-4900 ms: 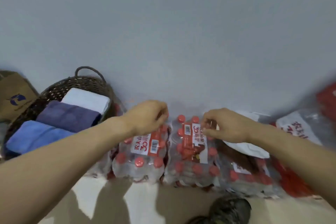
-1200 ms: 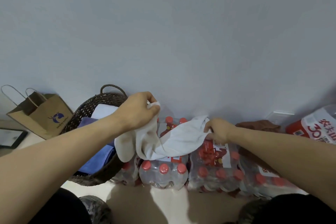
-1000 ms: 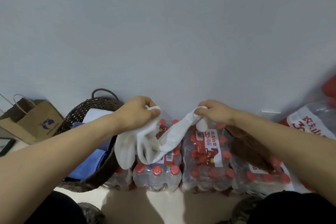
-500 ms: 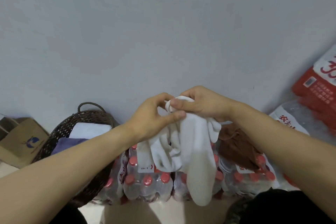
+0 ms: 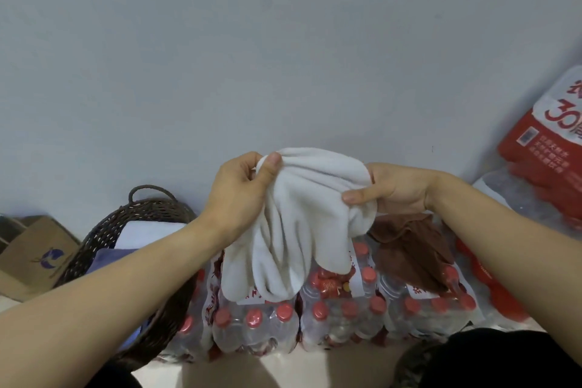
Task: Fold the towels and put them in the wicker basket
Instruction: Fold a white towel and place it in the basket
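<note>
A white towel (image 5: 302, 224) hangs bunched in the air between both hands, above the bottle packs. My left hand (image 5: 236, 192) pinches its top left edge. My right hand (image 5: 393, 189) grips its right side, thumb on the cloth. A brown towel (image 5: 409, 239) lies crumpled on the packs under my right wrist. The dark wicker basket (image 5: 104, 230) stands at the left by the wall, holding a folded white towel (image 5: 148, 230) and a blue-purple one (image 5: 107, 258), partly hidden by my left forearm.
Shrink-wrapped packs of red-capped water bottles (image 5: 340, 315) line the wall below the hands. More red and white packs (image 5: 548, 148) are stacked at the right. A brown paper bag (image 5: 34, 255) stands left of the basket. A plain wall lies ahead.
Both hands lifted the white towel off the packs and brought its ends together. Over the last half second they moved apart a little, spreading its top edge.
</note>
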The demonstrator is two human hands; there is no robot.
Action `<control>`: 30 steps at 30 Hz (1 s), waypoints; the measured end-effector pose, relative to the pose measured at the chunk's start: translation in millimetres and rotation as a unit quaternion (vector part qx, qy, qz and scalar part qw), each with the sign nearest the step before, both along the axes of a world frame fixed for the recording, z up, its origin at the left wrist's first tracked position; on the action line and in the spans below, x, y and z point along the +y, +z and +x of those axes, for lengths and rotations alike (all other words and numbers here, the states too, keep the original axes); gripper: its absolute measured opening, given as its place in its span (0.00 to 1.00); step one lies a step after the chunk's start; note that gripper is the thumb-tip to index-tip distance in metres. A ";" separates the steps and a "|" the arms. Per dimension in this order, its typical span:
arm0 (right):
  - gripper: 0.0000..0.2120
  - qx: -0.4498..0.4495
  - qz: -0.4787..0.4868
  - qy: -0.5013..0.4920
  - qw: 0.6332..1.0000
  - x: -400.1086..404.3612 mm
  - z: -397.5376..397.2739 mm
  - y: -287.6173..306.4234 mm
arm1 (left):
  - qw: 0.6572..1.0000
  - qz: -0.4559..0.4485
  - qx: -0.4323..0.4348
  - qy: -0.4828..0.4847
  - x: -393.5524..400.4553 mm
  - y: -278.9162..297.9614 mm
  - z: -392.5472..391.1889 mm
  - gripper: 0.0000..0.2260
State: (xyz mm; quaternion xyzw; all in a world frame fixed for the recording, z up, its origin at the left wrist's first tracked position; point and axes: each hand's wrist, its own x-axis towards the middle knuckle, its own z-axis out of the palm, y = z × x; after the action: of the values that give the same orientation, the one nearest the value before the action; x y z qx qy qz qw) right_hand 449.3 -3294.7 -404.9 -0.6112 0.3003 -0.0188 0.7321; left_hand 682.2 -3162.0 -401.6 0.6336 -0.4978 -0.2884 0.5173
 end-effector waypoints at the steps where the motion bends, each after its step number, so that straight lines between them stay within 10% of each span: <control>1: 0.18 -0.007 -0.011 -0.035 0.999 -1.7 -1.6 -1.5 | 1.000 0.014 0.005 0.012 -0.7 -1.1 1.6 0.19; 6: 0.17 -0.051 -0.074 -0.179 0.980 -2.6 1.0 -0.3 | 0.980 0.153 0.025 -0.124 4.0 -11.4 5.8 0.17; 15: 0.12 -0.017 -0.125 -0.019 0.992 36.7 30.9 21.0 | 0.875 0.273 -0.036 -0.397 13.9 -15.6 2.6 0.15; 21: 0.12 0.025 -0.114 0.020 0.993 45.2 37.7 22.8 | 0.911 0.231 -0.009 -0.340 12.0 -14.1 8.7 0.27; 30: 0.19 0.103 -0.105 0.081 0.986 32.4 23.2 11.2 | 0.954 0.124 0.181 -0.203 8.1 -6.9 7.7 0.18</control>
State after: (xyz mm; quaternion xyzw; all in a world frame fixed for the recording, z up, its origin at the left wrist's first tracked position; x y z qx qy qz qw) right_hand 472.6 -3262.3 -393.7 -0.7058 0.3199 0.0726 0.6279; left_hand 689.9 -3153.9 -408.5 0.5157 -0.4742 -0.5566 0.4465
